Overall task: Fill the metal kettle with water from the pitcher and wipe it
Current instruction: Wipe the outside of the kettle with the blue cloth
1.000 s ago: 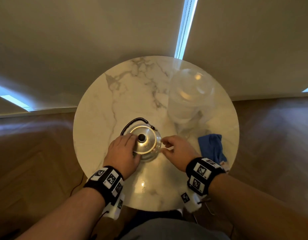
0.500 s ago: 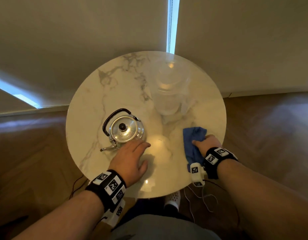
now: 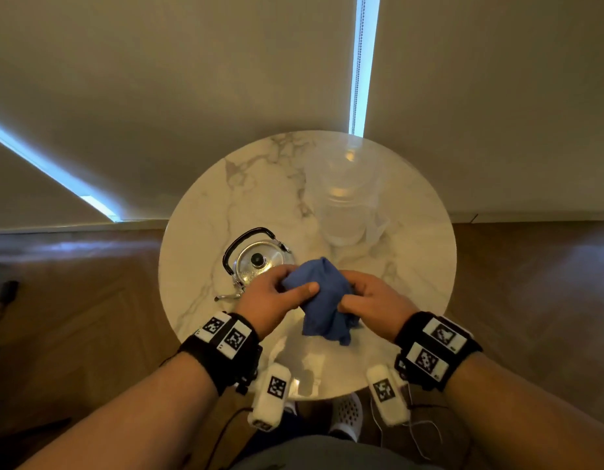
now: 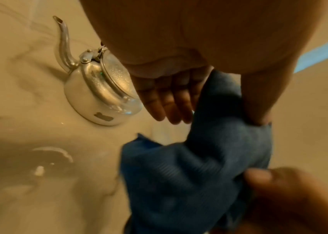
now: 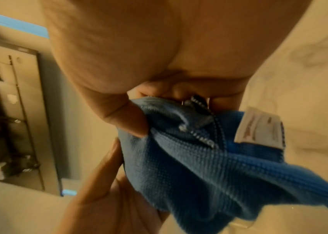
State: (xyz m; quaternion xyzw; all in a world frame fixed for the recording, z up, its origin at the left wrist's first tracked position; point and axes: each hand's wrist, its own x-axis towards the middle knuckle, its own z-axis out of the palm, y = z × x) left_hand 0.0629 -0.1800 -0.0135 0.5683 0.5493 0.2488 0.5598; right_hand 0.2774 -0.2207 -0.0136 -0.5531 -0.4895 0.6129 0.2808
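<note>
The small metal kettle (image 3: 256, 266) stands lidded on the round marble table (image 3: 412, 266), its black handle folded back and its spout (image 4: 62, 39) pointing to the front left. A clear plastic pitcher (image 3: 343, 201) stands behind it on the right. I hold a blue cloth (image 3: 322, 300) above the table between both hands, just right of the kettle. My left hand (image 3: 277, 296) pinches the cloth (image 4: 209, 158) with thumb over its left edge. My right hand (image 3: 368, 296) grips the cloth (image 5: 199, 158) on its right side, fingers curled in.
The table's front edge lies just under my wrists. Wooden floor (image 3: 531, 300) surrounds the table, and pale roller blinds (image 3: 192, 79) hang behind it. My shoes (image 3: 348, 412) show under the near rim. A white tag (image 5: 259, 128) is sewn onto the cloth.
My right hand lifted the blue cloth off the table's right side and brought it to the middle. My left hand left the table beside the kettle and took hold of the cloth.
</note>
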